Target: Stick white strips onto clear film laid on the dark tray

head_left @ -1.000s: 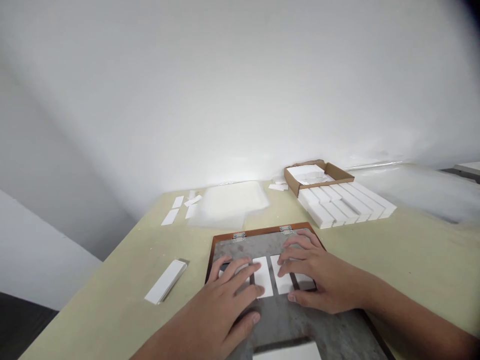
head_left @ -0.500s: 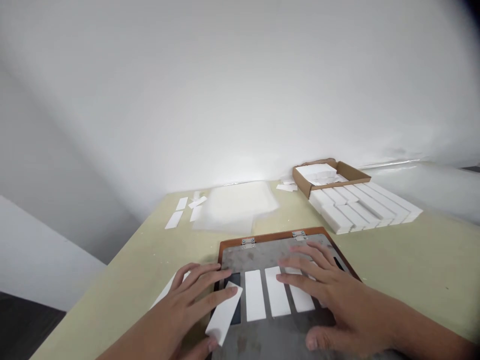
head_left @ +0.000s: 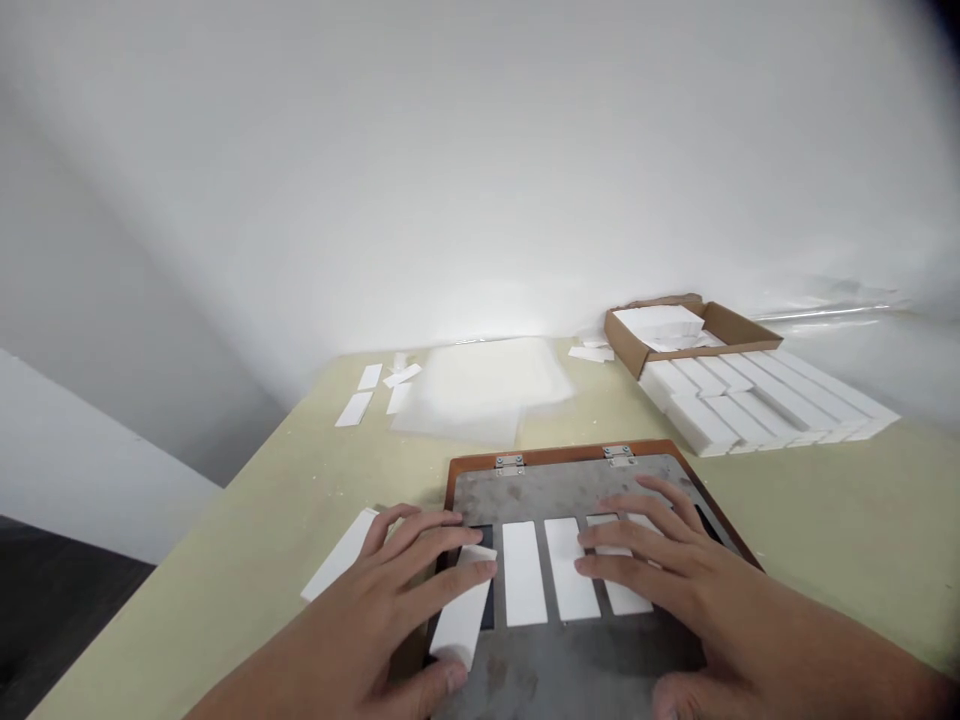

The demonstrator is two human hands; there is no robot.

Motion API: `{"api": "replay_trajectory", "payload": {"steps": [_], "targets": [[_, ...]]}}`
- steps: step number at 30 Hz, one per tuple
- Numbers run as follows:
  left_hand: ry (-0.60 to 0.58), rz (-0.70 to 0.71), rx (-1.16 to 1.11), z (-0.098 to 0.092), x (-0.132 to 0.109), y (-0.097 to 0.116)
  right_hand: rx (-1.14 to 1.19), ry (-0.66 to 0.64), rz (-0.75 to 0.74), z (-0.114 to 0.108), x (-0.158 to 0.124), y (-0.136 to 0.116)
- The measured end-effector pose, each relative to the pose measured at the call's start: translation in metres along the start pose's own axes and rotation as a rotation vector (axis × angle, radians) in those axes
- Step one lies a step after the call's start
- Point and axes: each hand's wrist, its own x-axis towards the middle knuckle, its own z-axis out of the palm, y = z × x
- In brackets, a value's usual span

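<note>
The left grip (head_left: 382, 600) is narrow: its fingertips bear on the upper end of a white rectangular strip (head_left: 461, 612) and the thumb meets the lower end, holding the strip tilted across the near-left edge of a dark slot in a grey metal plate (head_left: 570, 482). The right grip (head_left: 660, 570) is wide and open, with the fingers spread over a second strip (head_left: 571, 575) and a third strip (head_left: 621, 595). A fourth strip (head_left: 523, 575) lies on the plate between the grips, untouched. Two steel hinges (head_left: 564, 456) join the plate's far edge to a brown board (head_left: 562, 452). A loose strip (head_left: 339, 555) lies on the desk (head_left: 225, 560) just beside the left grip. Farther off stand a cardboard tray (head_left: 739, 325), a block of white bars (head_left: 757, 405) and a translucent sheet (head_left: 480, 390).
</note>
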Motion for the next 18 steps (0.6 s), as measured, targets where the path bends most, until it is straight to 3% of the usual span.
{"api": "replay_trajectory", "payload": {"steps": [7, 18], "targets": [[0.079, -0.100, -0.038, 0.011, 0.003, 0.000, -0.073, 0.153, 0.024, -0.003, -0.007, 0.004], [0.100, -0.158, -0.056, 0.014, 0.010, 0.003, -0.009, 0.156, 0.051, 0.003, -0.006, 0.008]]}}
